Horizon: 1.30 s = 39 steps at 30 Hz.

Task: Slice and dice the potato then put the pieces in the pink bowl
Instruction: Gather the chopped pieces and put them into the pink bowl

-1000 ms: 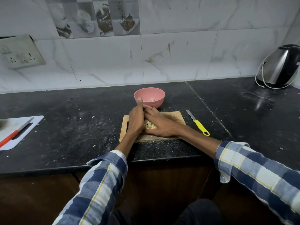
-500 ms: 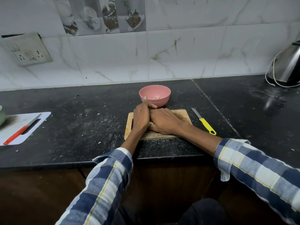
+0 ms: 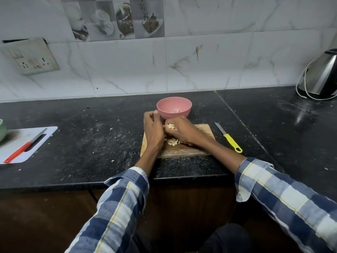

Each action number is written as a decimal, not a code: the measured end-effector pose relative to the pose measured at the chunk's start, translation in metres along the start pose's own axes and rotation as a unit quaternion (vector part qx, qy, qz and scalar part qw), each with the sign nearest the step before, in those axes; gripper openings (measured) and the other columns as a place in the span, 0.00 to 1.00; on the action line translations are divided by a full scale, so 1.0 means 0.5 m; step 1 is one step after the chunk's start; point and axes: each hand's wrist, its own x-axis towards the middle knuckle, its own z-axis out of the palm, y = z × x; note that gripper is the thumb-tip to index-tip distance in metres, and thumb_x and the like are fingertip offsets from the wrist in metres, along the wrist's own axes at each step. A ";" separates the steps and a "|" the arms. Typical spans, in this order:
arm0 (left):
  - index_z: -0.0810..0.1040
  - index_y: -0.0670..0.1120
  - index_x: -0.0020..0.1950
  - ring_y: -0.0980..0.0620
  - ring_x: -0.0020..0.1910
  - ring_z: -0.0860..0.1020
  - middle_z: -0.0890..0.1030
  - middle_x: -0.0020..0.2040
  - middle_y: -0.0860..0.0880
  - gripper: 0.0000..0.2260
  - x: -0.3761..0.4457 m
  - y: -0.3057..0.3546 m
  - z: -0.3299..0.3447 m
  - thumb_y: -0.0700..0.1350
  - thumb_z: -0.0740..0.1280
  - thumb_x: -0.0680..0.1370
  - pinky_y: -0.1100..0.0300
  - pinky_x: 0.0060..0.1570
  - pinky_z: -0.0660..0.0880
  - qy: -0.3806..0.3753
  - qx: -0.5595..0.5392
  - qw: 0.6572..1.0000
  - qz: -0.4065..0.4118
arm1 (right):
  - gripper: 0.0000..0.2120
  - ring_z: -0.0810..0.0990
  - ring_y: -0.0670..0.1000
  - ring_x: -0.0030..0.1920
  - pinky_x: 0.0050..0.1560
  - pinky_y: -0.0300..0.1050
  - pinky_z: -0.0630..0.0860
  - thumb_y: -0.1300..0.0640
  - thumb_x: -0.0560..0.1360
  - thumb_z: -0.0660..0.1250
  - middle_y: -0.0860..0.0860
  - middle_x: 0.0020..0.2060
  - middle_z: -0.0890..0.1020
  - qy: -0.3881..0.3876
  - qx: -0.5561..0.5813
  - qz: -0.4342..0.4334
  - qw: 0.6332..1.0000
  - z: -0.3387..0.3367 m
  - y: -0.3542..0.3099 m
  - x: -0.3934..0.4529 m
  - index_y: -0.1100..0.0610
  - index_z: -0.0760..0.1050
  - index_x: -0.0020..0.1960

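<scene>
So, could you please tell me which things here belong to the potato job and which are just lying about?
In use:
- pink bowl
- diced potato
- wooden board
- left hand
- right hand
- yellow knife, laid down

Lying about:
- kettle
- white board
- red knife

You face a wall [image 3: 209, 57] of white marbled tiles, with a strip of picture tiles [image 3: 113, 17] up top and a loose socket plate [image 3: 31, 56] at left. Your bench [image 3: 73, 136] is dark speckled stone over brown wooden cabinets [image 3: 36, 221], dimly lit.
</scene>
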 end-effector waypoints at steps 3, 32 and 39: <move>0.71 0.54 0.65 0.52 0.57 0.77 0.69 0.64 0.46 0.10 -0.002 0.011 -0.004 0.50 0.58 0.85 0.46 0.64 0.77 -0.003 0.004 1.000 0.022 | 0.18 0.72 0.42 0.29 0.32 0.41 0.68 0.52 0.83 0.66 0.44 0.30 0.78 0.029 0.087 0.043 0.995 -0.019 0.007 0.005 0.50 0.75 0.35; 0.76 0.47 0.52 0.49 0.63 0.76 0.65 0.70 0.50 0.12 0.009 -0.030 0.012 0.45 0.77 0.76 0.47 0.64 0.78 -0.119 0.157 0.972 0.127 | 0.13 0.68 0.47 0.23 0.22 0.39 0.62 0.52 0.83 0.62 0.52 0.31 0.76 0.206 0.410 0.249 0.853 -0.091 0.018 0.164 0.60 0.75 0.45; 0.76 0.49 0.48 0.50 0.58 0.79 0.68 0.65 0.51 0.10 0.021 -0.046 0.015 0.43 0.77 0.75 0.46 0.62 0.79 -0.110 0.134 0.977 0.122 | 0.17 0.81 0.54 0.54 0.54 0.54 0.79 0.47 0.76 0.71 0.51 0.54 0.82 0.095 -0.202 0.109 0.969 0.007 0.084 0.198 0.56 0.78 0.60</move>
